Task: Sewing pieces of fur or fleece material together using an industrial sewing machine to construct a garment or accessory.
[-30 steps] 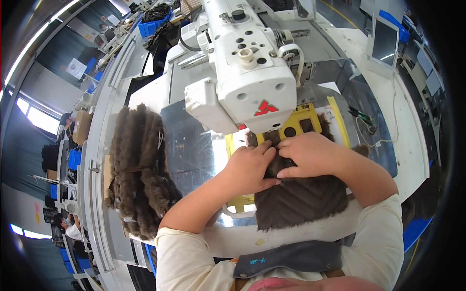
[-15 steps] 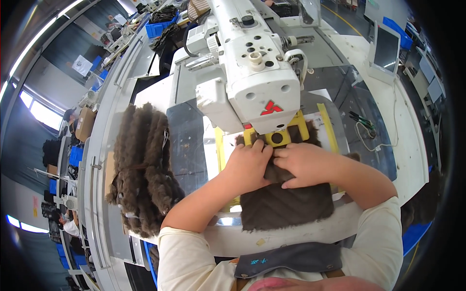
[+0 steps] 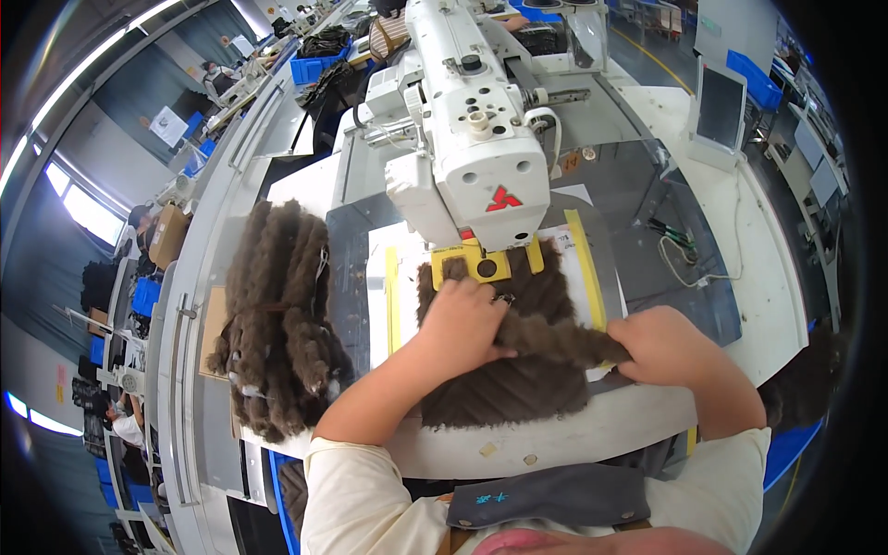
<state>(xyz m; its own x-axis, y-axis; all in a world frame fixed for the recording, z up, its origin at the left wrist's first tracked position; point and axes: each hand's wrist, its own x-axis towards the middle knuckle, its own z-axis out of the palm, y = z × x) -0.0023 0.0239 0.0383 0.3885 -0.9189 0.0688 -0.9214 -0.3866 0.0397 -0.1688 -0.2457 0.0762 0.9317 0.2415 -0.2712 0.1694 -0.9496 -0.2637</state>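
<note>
A thick strip of brown fur (image 3: 564, 340) stretches between my two hands, over a flat brown fabric panel (image 3: 518, 393) with slanting seam lines. My left hand (image 3: 461, 324) is closed at the strip's left end, its fingertips against the yellow clamp plate (image 3: 486, 268). A small dark metal thing shows beside those fingers, too small to name. Off to the right, my right hand (image 3: 664, 344) grips the other end of the strip. The panel runs beneath the clamp, under the white sewing machine head (image 3: 490, 190).
A tied bundle of brown fur strips (image 3: 277, 314) lies at the left. Green-handled snips (image 3: 673, 236) and a white cord rest at the right on the dark plate. Farther right stands a screen (image 3: 721, 106). Yellow tape strips (image 3: 585, 268) flank the panel.
My right hand has moved right, away from the left hand, drawing out the fur strip. The clamp and the panel under it now sit farther left, and more of the panel shows.
</note>
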